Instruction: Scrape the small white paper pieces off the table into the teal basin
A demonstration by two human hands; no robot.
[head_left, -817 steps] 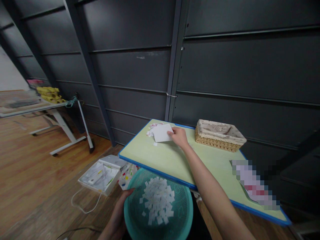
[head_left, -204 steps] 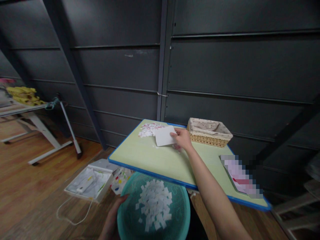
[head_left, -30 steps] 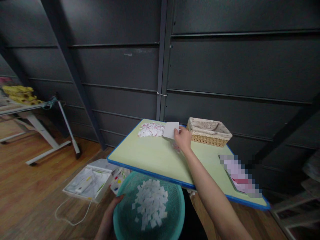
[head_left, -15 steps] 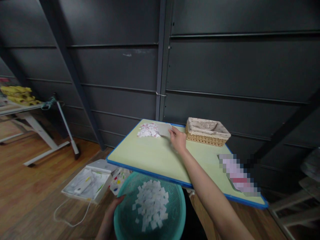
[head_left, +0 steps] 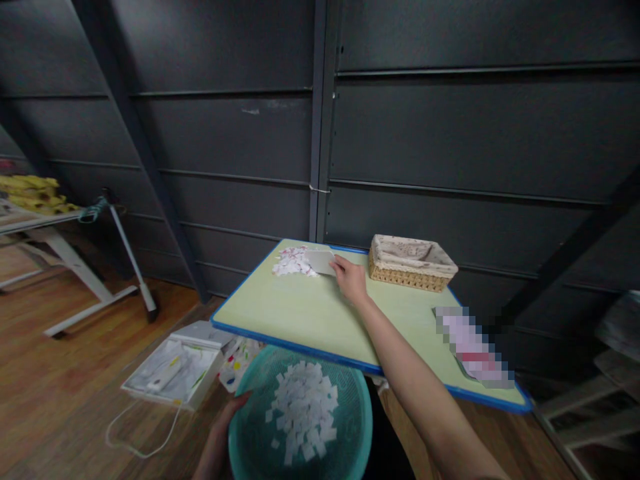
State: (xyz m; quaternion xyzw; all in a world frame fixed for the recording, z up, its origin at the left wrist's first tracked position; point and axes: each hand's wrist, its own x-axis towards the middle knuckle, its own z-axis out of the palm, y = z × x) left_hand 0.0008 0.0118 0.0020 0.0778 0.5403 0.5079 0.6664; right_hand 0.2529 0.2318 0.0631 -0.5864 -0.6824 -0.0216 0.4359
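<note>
My right hand (head_left: 351,277) grips a flat white card (head_left: 321,261) by its right end, thumb and fingers closed. The card's left edge meets a pile of small white paper pieces with reddish marks (head_left: 292,262) on the pale green tabletop (head_left: 300,300). Below the table's front edge, my left hand (head_left: 233,410) clasps the left rim of a turquoise plastic basket (head_left: 364,427); the thumb shows on the rim and the other fingers are hidden. Many small white paper squares (head_left: 304,407) lie inside this basket.
A lined wicker basket (head_left: 413,275) stands at the table's back right, with a blurred-out flat item (head_left: 473,350) nearer the right edge. An open white box (head_left: 173,373) with a cord rests on the floor at left. A white-legged table (head_left: 75,260) stands farther left.
My right hand has shifted slightly left with the card, whose edge now reaches further over the paper pile. My left hand and the turquoise basket have stayed in place.
</note>
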